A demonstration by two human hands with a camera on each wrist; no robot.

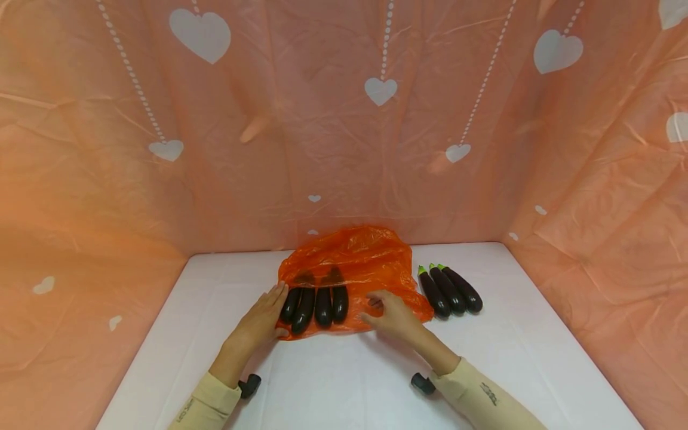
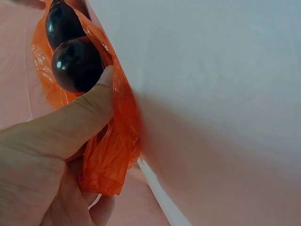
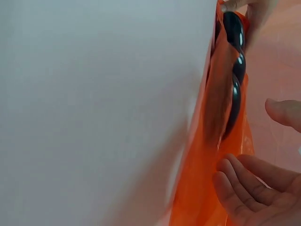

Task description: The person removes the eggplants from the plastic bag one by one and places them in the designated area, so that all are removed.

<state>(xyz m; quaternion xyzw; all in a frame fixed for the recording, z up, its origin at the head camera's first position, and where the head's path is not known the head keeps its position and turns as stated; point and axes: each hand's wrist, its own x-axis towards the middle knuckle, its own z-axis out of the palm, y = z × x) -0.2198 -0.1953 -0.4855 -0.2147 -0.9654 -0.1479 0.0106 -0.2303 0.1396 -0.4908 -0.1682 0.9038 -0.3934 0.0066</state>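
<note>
Eggplants (image 1: pixel 303 310), four of them, lie side by side at the near edge of the orange bag (image 1: pixel 371 254), their far ends showing dimly through the film; three loose eggplants (image 1: pixel 448 291) lie on the counter (image 1: pixel 344 382) just beside the bag's right edge, green caps pointing away from me; my left hand (image 1: pixel 262 316) pinches the bag's left edge between thumb and fingers, the thumb close against the nearest fruit; my right hand (image 1: pixel 395 316) holds nothing, fingers loosely bent and thumb well apart, over the bag's right side; I judge the bag nearly weightless, limp and easily torn, best taken by a gathered fold of its edge rather than one thin layer; the fruit should feel firm and fairly heavy for its size, its glossy skin slippery and easily bruised by a nail; I would wrap my whole palm round the thick middle, or pinch a loose one by its cap, where the grip should be surer.
</note>
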